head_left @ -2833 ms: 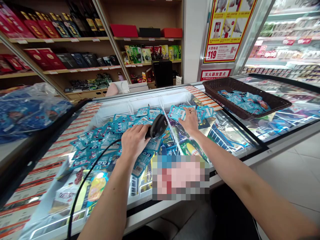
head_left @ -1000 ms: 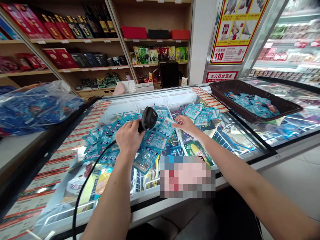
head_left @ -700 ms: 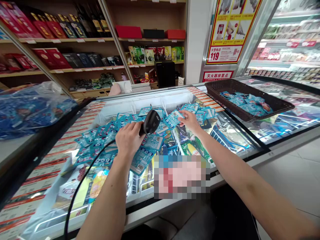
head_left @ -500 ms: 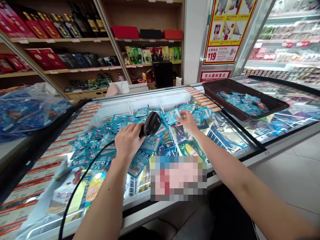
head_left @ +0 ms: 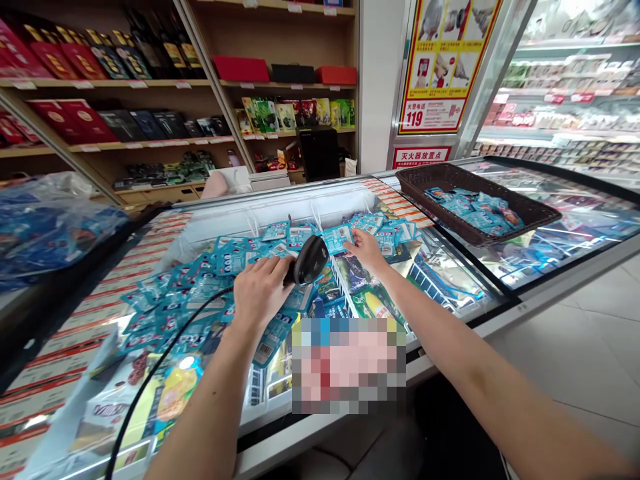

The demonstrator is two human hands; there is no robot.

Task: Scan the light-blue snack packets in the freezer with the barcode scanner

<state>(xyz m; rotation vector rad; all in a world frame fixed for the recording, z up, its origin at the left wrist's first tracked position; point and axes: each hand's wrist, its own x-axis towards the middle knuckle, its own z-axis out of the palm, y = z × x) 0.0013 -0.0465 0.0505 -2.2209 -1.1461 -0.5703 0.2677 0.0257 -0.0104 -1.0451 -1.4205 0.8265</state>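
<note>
One long chest freezer (head_left: 522, 307) with a pale rim fills most of the view, and a dark brown woven basket (head_left: 536, 213) sits on top of it at the far right, holding turquoise packets like those scattered across the freezer in a broad, overlapping pile (head_left: 200, 283). Two bare hands reach over it. The left hand (head_left: 261, 290) is closed around the handle of a black corded scanner (head_left: 311, 260), its rounded head tilted toward the right. The right hand (head_left: 367, 252) is nearly closed, thumb and fingers pinching one end of a single packet (head_left: 335, 240). That packet is just beside the scanner head, by the white wire divider (head_left: 345, 283); whether it touches anything beneath cannot be told. It looks flat, thin and roughly rectangular, turquoise with paler print too small to read, and a small white barcode patch (head_left: 343, 233) shows near the fingers
</note>
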